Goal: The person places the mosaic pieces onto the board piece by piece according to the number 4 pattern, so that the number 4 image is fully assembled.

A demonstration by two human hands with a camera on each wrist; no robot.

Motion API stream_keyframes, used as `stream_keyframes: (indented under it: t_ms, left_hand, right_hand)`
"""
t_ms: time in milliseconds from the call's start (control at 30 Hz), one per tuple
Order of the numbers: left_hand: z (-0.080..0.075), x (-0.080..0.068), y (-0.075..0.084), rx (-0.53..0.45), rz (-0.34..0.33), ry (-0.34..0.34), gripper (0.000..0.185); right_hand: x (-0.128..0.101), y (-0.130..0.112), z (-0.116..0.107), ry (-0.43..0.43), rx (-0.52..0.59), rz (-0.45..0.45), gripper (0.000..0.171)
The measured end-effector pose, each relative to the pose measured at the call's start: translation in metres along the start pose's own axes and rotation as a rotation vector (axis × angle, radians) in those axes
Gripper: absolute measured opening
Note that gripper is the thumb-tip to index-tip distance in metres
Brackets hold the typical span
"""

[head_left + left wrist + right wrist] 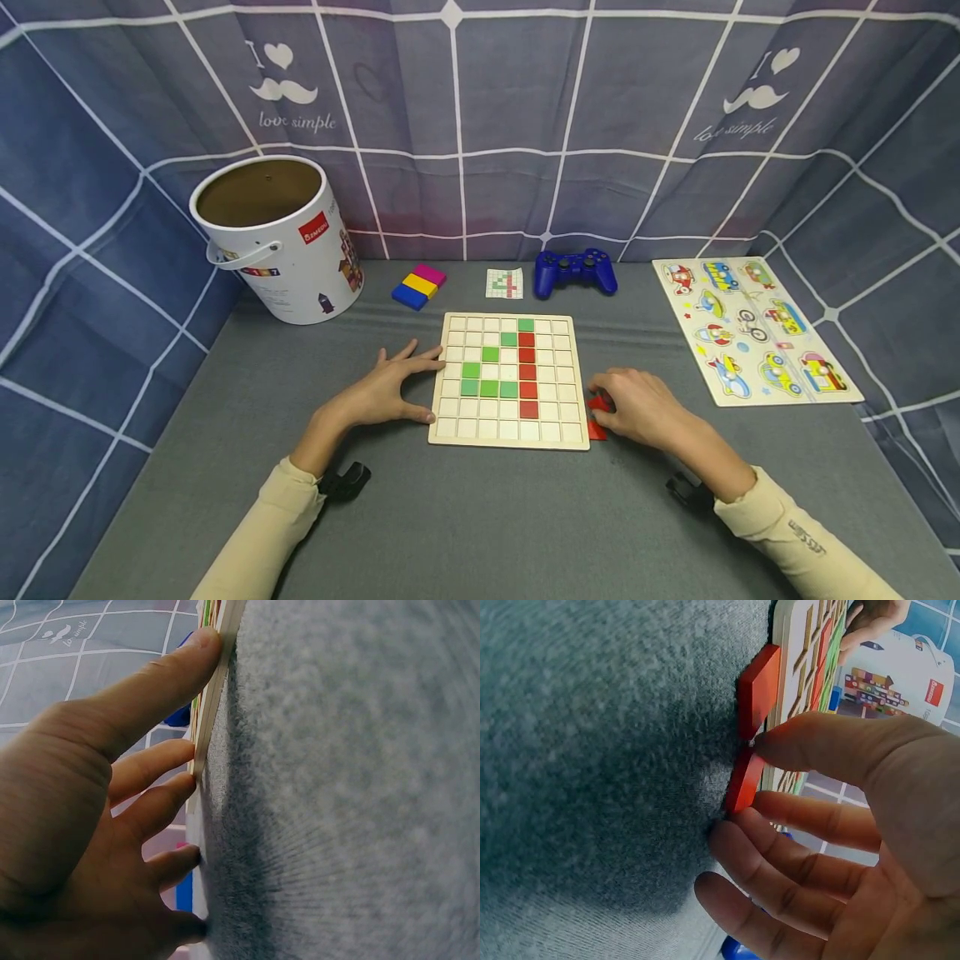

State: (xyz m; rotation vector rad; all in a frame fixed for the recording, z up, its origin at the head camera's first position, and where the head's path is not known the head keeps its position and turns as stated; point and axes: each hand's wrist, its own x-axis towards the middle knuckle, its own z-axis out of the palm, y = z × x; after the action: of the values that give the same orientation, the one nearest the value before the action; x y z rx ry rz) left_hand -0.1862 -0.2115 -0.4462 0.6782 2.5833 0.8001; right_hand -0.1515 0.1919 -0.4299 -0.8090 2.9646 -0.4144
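Note:
A wooden grid board [510,444] lies on the table with green and red square tiles in some of its cells. The red ones form a column. Spread along the board's left edge, my left hand [386,388] touches it with thumb and fingertips. By the right edge, my right hand [637,404] pinches a red tile [744,780] between thumb and fingers, low at the table. A second red tile [760,688] sits beside it, against the board's side. The head view shows these tiles partly covered by the fingers.
Behind the board lie a small pattern card [504,283], a blue game controller [575,272] and a pink, yellow and blue block set [419,287]. A white bucket [300,275] stands back left. A picture puzzle board [757,333] lies at right. Grid-patterned curtains [510,108] enclose the table.

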Motion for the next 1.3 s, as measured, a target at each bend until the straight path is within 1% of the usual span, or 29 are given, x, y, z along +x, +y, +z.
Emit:
stream_keyframes:
  t_ms: [167, 300, 433, 600, 700, 833, 1000, 1133, 1200, 1300]
  left_hand:
    - [0.001, -0.001, 0.0, -0.008, -0.003, -0.002, 0.084]
    - [0.001, -0.001, 0.0, -0.006, -0.001, 0.003, 0.084]
    - [0.001, -0.001, 0.0, -0.007, 0.004, 0.005, 0.083]
    - [0.001, -0.002, -0.001, -0.012, 0.011, 0.006, 0.083]
    - [0.0, -0.002, 0.0, -0.011, 0.008, 0.008, 0.083]
    - [-0.001, -0.002, 0.001, -0.008, 0.016, 0.014, 0.083]
    - [-0.001, -0.001, 0.001, -0.006, 0.035, 0.016, 0.083]
    - [0.0, 0.0, -0.001, -0.006, 0.04, 0.015, 0.082]
    - [0.0, 0.001, -0.002, -0.007, 0.038, 0.016, 0.082]
    - [0.001, 0.0, -0.003, -0.008, 0.035, 0.016, 0.082]
  right_hand:
    - [0.0, 0.0, -0.001, -0.012, -0.012, 0.019, 0.026]
    - [0.0, 0.001, 0.001, -0.003, -0.02, 0.014, 0.027]
    - [-0.001, 0.001, 0.003, 0.026, -0.015, 0.002, 0.026]
    - [0.0, -0.004, 0.005, 0.072, 0.03, -0.027, 0.023]
    - [0.003, -0.011, 0.006, 0.104, 0.055, -0.071, 0.024]
    - [0.005, -0.023, 0.01, 0.136, 0.09, -0.156, 0.026]
    - [0.008, -0.038, 0.018, 0.144, 0.14, -0.267, 0.025]
    - [0.011, -0.048, 0.024, 0.157, 0.15, -0.344, 0.021]
    - [0.012, -0.052, 0.027, 0.166, 0.148, -0.363, 0.021]
    - [0.012, -0.058, 0.029, 0.163, 0.136, -0.365, 0.02]
